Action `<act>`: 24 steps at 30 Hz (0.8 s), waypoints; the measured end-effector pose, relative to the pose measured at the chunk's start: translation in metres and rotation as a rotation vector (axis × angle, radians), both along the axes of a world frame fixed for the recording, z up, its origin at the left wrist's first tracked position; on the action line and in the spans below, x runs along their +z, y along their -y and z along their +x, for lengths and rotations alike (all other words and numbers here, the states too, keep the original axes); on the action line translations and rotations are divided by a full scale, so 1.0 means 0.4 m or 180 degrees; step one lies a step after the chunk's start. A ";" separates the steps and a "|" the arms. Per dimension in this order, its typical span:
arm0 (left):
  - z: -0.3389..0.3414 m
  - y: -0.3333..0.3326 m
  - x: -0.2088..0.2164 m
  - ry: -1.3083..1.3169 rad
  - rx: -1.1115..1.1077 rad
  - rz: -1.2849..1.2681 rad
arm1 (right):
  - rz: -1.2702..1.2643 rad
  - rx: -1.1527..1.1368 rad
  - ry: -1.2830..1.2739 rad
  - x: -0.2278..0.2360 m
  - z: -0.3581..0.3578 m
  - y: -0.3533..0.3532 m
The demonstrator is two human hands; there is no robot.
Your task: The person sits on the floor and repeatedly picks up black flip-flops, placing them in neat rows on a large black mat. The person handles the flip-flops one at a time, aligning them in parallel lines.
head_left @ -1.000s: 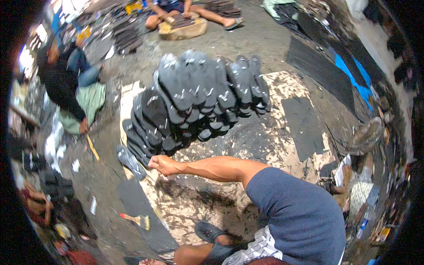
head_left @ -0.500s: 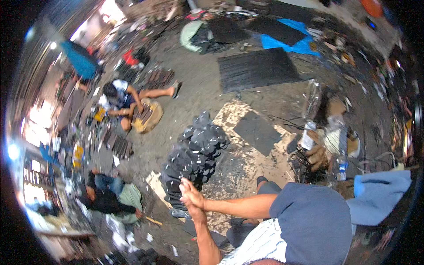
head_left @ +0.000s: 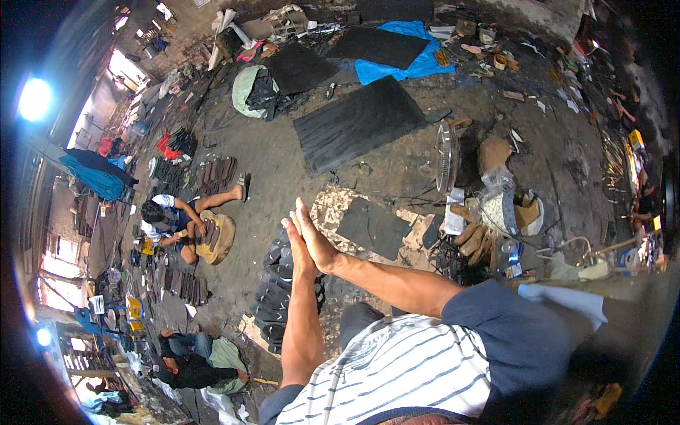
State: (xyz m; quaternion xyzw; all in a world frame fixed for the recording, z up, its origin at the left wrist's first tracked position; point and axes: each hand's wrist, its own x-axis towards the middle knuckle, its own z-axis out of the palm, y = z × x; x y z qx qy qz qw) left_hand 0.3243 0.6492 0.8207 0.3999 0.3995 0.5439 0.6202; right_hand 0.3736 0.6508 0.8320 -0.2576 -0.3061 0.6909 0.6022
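Observation:
My left hand [head_left: 299, 253] and my right hand [head_left: 319, 244] are pressed palm to palm, fingers stretched out straight. Nothing shows between them. Below them on the floor stands a pile of rounded black pieces [head_left: 270, 301], partly hidden by my hands and left forearm. Beyond my fingertips, a black square sheet [head_left: 374, 228] lies on a mottled tan board [head_left: 331, 202].
Ahead, a large black sheet [head_left: 361, 124] covers part of the floor. At right are a fan [head_left: 445, 157], tan shoe lasts [head_left: 473, 239] and a white bucket [head_left: 499, 212]. On the left, a person [head_left: 170, 216] sits at a round wooden block [head_left: 218, 244]; another person [head_left: 202, 361] sits nearer.
My hands have moved up, away from the pile, and their fingers have straightened from a clasped pose to flat against each other. My view has shifted, showing more of my striped shirt.

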 end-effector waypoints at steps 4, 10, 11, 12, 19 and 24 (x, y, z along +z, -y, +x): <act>0.044 -0.105 -0.006 -0.0236 -0.0093 -0.0116 | 0.1132 -0.0370 0.1164 -0.042 0.064 -0.206; 0.067 -0.468 0.004 0.0162 -0.0358 0.0632 | 0.1215 0.0073 0.1061 0.039 0.117 -0.455; 0.053 -0.529 -0.023 0.0165 -0.0253 0.0630 | 0.1446 0.0207 0.1146 0.035 0.095 -0.469; 0.065 -0.588 -0.044 0.0186 -0.0175 0.0649 | 0.1612 0.0273 0.1246 0.030 0.101 -0.525; 0.351 -0.847 -0.025 0.0226 -0.0425 -0.0601 | 0.0306 -0.0667 0.1672 -0.157 0.388 -1.025; 0.366 -1.124 -0.044 0.1101 -0.0404 -0.0513 | 0.0678 -0.0258 0.1408 -0.047 0.382 -1.096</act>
